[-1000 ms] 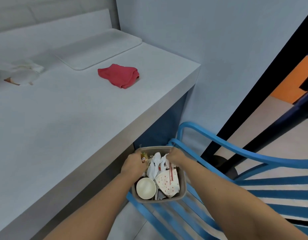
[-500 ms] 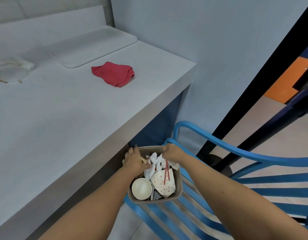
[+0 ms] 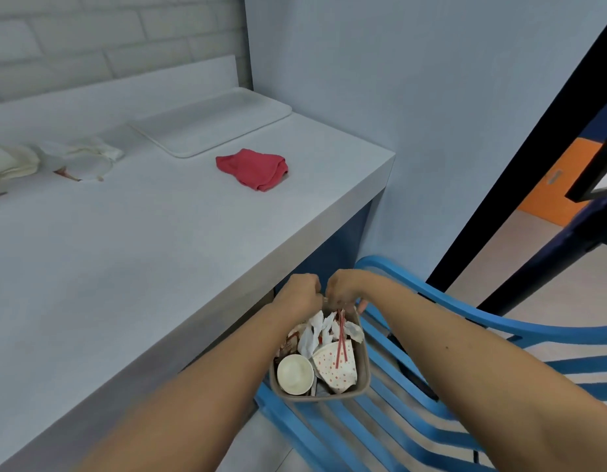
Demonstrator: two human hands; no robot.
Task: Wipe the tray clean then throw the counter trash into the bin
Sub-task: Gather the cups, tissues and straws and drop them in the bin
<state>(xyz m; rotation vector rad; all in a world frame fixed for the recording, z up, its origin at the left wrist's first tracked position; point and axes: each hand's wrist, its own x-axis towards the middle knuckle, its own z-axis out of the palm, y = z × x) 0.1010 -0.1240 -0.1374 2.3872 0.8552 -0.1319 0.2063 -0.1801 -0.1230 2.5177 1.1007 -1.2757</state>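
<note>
A grey-brown bin [image 3: 365,366] stands on a blue chair below the counter edge. It holds crumpled napkins, a white cup [image 3: 294,373], a dotted paper cup and red straws [image 3: 340,338]. My left hand [image 3: 300,294] and my right hand [image 3: 343,289] meet over the bin's far rim, knuckles up and fingers curled. The right hand's fingers seem to hook over that rim. What the left hand holds is hidden. The white tray [image 3: 210,124] lies at the counter's back corner, with a red cloth [image 3: 252,168] in front of it.
Crumpled wrappers and a clear lid [image 3: 80,158] lie on the grey counter [image 3: 142,250] at the left. The blue slatted chair [image 3: 431,301] fills the lower right. A blue-grey wall rises behind it, and a dark door frame [image 3: 520,185] crosses at the right.
My left hand has left the bin's left corner and moved right until it meets the right hand at the far rim. The view has tilted up, showing more of the counter.
</note>
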